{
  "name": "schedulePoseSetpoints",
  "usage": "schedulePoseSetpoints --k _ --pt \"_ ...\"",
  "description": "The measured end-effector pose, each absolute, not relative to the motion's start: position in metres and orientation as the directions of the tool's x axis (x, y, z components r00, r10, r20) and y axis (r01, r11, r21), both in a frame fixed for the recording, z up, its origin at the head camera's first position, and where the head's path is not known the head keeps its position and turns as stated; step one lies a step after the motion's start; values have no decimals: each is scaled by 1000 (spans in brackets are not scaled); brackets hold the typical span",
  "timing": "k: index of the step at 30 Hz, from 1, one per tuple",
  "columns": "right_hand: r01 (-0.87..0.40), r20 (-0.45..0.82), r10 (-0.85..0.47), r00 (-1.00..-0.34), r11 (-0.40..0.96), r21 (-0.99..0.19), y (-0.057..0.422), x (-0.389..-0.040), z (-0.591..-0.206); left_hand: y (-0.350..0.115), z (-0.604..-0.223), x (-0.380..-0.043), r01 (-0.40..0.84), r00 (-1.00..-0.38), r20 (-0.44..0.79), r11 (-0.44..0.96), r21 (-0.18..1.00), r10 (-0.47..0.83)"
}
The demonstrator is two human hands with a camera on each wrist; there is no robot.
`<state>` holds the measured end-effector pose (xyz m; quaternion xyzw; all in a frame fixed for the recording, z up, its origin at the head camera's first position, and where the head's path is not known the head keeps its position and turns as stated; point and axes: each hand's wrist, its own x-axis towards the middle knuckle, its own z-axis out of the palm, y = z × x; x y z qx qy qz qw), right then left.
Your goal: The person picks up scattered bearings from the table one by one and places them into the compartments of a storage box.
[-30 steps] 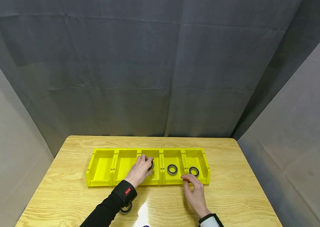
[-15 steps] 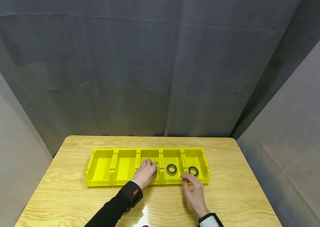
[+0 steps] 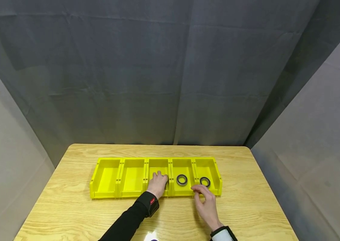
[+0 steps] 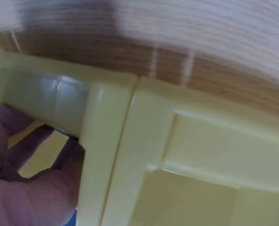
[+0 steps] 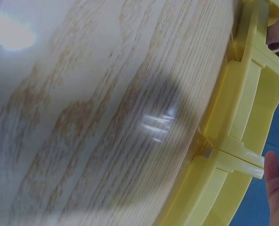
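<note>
My left hand (image 3: pixel 157 184) reaches down into the middle yellow bin (image 3: pixel 158 163) of a row. Its curled fingers hold a bearing, mostly hidden; a thin dark edge of this bearing (image 4: pixel 66 134) shows among the fingers in the left wrist view. My right hand (image 3: pixel 207 207) hovers at the front lip between the two rightmost bins, fingers loosely bent with nothing in them. One ring-shaped bearing (image 3: pixel 182 180) lies flat in the bin right of the middle. Another bearing (image 3: pixel 204 182) lies in the rightmost bin, close to my right fingertips.
Two yellow bins (image 3: pixel 107 177) on the left hold nothing visible. The row stands on a wooden table (image 3: pixel 67 214), with grey curtains (image 3: pixel 128 83) behind and at the sides. A small dark purple object (image 3: pixel 154 240) peeks in at the bottom edge.
My left hand has moved right and lower into the middle bin with the bearing. A bearing on the table has become hidden behind my left forearm. My right hand has stayed still.
</note>
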<state>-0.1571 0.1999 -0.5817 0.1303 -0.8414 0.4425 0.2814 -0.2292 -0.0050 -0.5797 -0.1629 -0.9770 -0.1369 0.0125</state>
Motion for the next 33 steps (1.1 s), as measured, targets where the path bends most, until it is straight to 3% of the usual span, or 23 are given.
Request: schedulePoseSetpoints --k 10,14,19,23,28,33 --pt "-467 585 30 -811 570 -676 200 -156 -585 -21 -572 -209 357 -919 28 799 484 393" --pt "-462 574 26 -819 563 -685 200 -156 -586 -32 -566 -192 424 -881 74 711 562 467" --pt "-395 483 19 -876 548 -737 199 -155 -584 -48 -557 -168 411 -815 -28 612 675 579" --pt "-317 393 20 -919 553 -770 200 -154 -583 -61 -557 -151 438 -729 -71 544 716 680" --pt "-285 357 13 -934 575 -767 201 -153 -583 -75 -564 -134 516 -557 -88 427 742 826" --pt "-261 329 17 -944 572 -778 201 -152 -582 -78 -570 -123 622 -429 -79 358 697 900"
